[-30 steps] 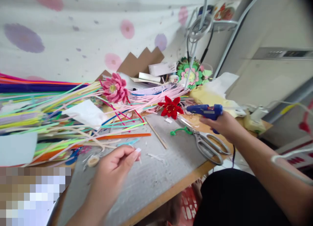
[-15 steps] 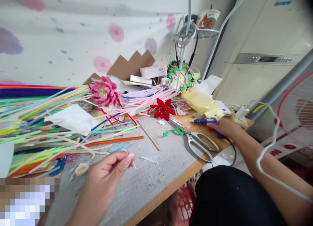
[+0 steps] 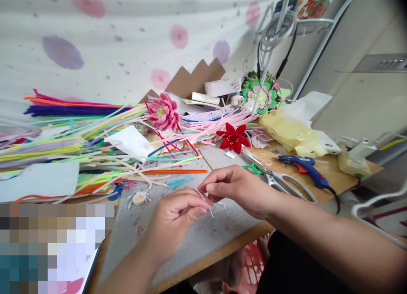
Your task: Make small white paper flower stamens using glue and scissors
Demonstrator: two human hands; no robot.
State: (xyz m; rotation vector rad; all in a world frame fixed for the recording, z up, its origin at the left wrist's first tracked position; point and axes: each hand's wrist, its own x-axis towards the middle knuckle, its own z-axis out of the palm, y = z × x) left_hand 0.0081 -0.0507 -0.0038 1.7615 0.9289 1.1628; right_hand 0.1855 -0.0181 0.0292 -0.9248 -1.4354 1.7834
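Note:
My left hand and my right hand meet over the grey mat near the table's front edge. Both pinch one thin white strand between their fingertips; its exact nature is too small to tell. The blue glue gun lies on the wooden table to the right, with no hand on it. Large metal scissors lie between the glue gun and my right hand. A red pipe-cleaner flower sits just beyond my right hand.
A big pile of coloured pipe cleaners fills the left side. A pink flower, green paper flowers, a yellow bag, cardboard and a metal stand crowd the back. A roll of tape lies left of my hands.
My right hand set the glue gun down on the table and came left to meet my left hand. Both now pinch the white strand. The view shifted slightly.

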